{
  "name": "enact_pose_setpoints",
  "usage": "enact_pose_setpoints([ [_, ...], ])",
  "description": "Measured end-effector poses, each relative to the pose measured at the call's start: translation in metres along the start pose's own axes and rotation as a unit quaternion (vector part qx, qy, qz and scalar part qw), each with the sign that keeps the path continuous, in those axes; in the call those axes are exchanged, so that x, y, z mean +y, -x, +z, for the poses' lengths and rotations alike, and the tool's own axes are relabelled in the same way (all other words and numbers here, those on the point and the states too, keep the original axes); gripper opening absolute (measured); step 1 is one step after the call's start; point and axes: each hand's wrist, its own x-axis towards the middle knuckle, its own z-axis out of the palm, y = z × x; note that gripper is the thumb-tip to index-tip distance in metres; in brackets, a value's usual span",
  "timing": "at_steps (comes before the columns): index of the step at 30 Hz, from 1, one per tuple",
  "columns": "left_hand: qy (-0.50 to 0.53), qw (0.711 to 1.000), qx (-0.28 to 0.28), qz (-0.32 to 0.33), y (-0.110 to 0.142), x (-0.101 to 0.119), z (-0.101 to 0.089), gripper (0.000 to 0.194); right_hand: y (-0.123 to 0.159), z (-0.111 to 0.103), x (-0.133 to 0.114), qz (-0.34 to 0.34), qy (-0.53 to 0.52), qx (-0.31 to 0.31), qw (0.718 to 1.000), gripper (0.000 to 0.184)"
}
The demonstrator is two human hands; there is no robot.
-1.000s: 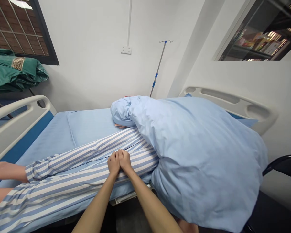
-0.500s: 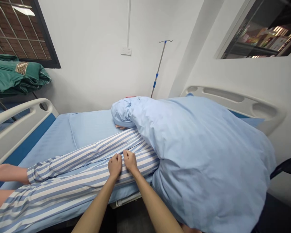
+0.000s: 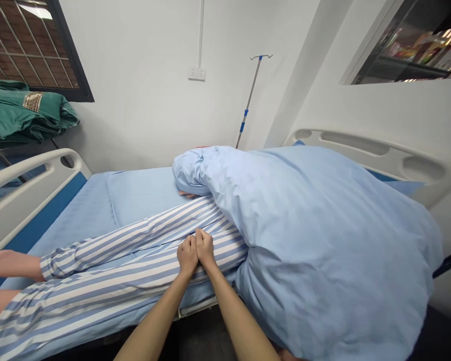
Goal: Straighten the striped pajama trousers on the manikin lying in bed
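Okay, the left hand (image 3: 187,255) and right hand (image 3: 205,248) have drawn back together, fingers half-curled and touching, resting on the blue-and-white striped cotton pyjama leg (image 3: 97,296) beside the bulky pale-blue duvet (image 3: 323,240), though any grip on the cloth cannot be told.

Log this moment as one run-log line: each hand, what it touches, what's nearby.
left hand: on striped pyjama trousers | right hand: on same trousers, touching left hand | nearby: blue quilt on hospital bed
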Motion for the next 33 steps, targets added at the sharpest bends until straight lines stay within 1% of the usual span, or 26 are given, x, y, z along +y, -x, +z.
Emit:
enact_pose_setpoints([
  [2,-0.032,0.999,-0.002,0.005,0.003,-0.001,0.000,0.035,0.000,0.000,0.001,0.001,-0.002,0.004,1.000,0.038],
  [5,-0.065,0.998,-0.014,-0.005,0.003,0.002,-0.002,0.034,-0.001,0.001,0.002,0.005,0.001,0.000,1.000,0.038],
  [9,-0.095,0.995,-0.020,-0.027,0.004,0.009,-0.006,0.035,-0.006,-0.002,0.002,0.004,0.009,-0.035,0.999,0.040],
  [12,-0.124,0.991,-0.029,-0.027,0.007,0.011,-0.005,0.036,-0.011,-0.012,0.004,-0.017,0.064,-0.063,0.996,0.040],
  [16,-0.146,0.989,-0.030,-0.009,0.009,0.012,-0.002,0.036,-0.016,-0.025,0.009,-0.050,0.149,-0.083,0.984,0.039],
  [18,-0.147,0.989,-0.026,-0.005,0.010,0.010,-0.001,0.036,-0.016,-0.027,0.011,-0.055,0.170,-0.080,0.981,0.039],
  [22,-0.133,0.991,-0.025,-0.007,0.010,0.007,-0.001,0.037,-0.012,-0.024,0.012,-0.050,0.185,-0.035,0.981,0.038],
  [25,-0.109,0.993,-0.030,-0.027,0.007,0.011,-0.001,0.036,-0.011,-0.024,0.013,-0.046,0.162,-0.032,0.985,0.040],
  [27,-0.081,0.995,-0.044,-0.040,0.000,0.020,0.001,0.035,-0.012,-0.026,0.014,-0.037,0.128,-0.018,0.991,0.041],
  [30,-0.033,0.997,-0.064,-0.019,-0.015,0.042,0.008,0.033,-0.017,-0.030,0.017,-0.013,0.047,0.014,0.999,0.040],
  [33,0.002,0.999,-0.048,0.002,-0.025,0.055,0.018,0.033,-0.020,-0.032,0.018,0.012,-0.026,0.022,0.999,0.039],
])
